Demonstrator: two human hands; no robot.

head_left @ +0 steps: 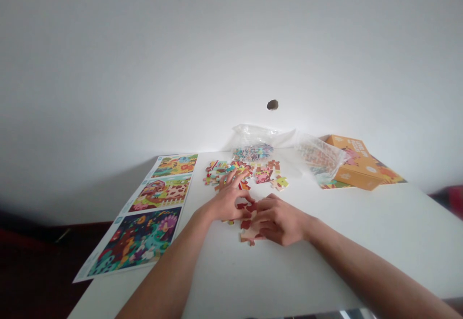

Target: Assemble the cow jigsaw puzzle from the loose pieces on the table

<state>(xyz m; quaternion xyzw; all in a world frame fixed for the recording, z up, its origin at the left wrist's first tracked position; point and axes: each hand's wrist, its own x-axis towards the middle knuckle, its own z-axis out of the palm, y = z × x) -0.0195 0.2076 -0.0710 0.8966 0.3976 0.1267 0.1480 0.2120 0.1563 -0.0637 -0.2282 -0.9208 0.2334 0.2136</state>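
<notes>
The bags were glossy plastic, the puzzle pieces matt card, the picture sheet paper, the bench smooth.

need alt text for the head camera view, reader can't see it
A person's left hand and right hand touch jigsaw pieces on a white table. Beyond lie more pieces and plastic packaging; a picture sheet lies left, an orange box right.

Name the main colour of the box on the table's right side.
Orange; the box shows best in the head view.
</notes>
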